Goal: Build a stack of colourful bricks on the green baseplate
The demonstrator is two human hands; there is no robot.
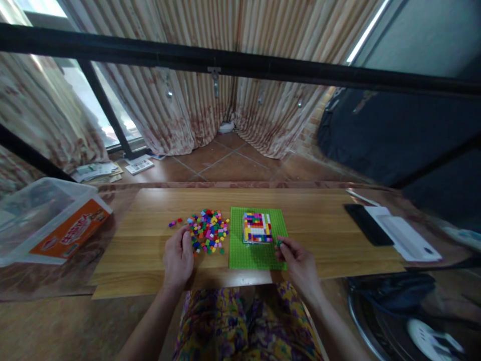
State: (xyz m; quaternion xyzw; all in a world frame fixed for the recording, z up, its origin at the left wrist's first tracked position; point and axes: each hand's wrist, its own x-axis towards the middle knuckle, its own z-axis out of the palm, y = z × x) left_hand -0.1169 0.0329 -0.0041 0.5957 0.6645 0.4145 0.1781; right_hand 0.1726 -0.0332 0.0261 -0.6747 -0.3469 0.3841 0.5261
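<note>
A green baseplate point(257, 258) lies on the wooden board, bearing a low block of multicoloured toy bricks point(257, 228) with red, white, yellow and purple rows. At the plate's right edge, my right hand point(298, 258) pinches a small dark green toy brick point(279, 243) between thumb and fingertips. My left hand point(178, 256) rests at the left side of a loose pile of small colourful bricks point(210, 230). Its fingers are curled in with the thumb against them; whatever they hold, if anything, is hidden.
The wooden board point(131, 240) spans the space before my lap. A clear plastic bin point(52, 220) with an orange label stands at left. A black phone point(368, 224) and a white tray-like item point(404, 233) lie at right. A dark metal bar point(240, 62) crosses above, before curtains.
</note>
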